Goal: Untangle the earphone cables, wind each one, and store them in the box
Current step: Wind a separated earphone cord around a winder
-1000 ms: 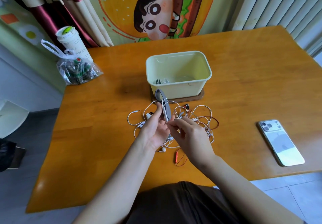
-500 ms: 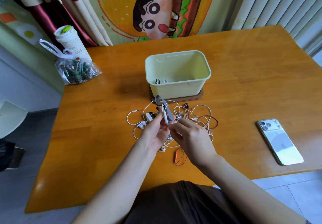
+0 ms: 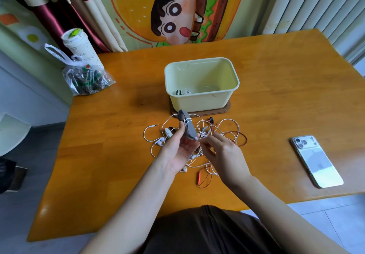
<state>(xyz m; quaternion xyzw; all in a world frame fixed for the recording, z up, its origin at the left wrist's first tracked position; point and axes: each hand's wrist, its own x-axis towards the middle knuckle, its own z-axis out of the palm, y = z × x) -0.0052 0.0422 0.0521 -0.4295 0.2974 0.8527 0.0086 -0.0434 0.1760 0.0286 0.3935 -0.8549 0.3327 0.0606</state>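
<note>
Grey strap (image 3: 187, 126) pinched in the left hand (image 3: 177, 151), white cable (image 3: 186, 120) looped round it: winding is under way.

The right hand (image 3: 223, 155) nips the cable's end just beside the strap; next, I judge, feed slack round without dragging the tangle (image 3: 217, 133) beneath. The box (image 3: 201, 85) stands just beyond with one coil (image 3: 183, 92) inside; bare table (image 3: 118, 155) to the left, phone (image 3: 316, 161) well right, near the edge.
</note>
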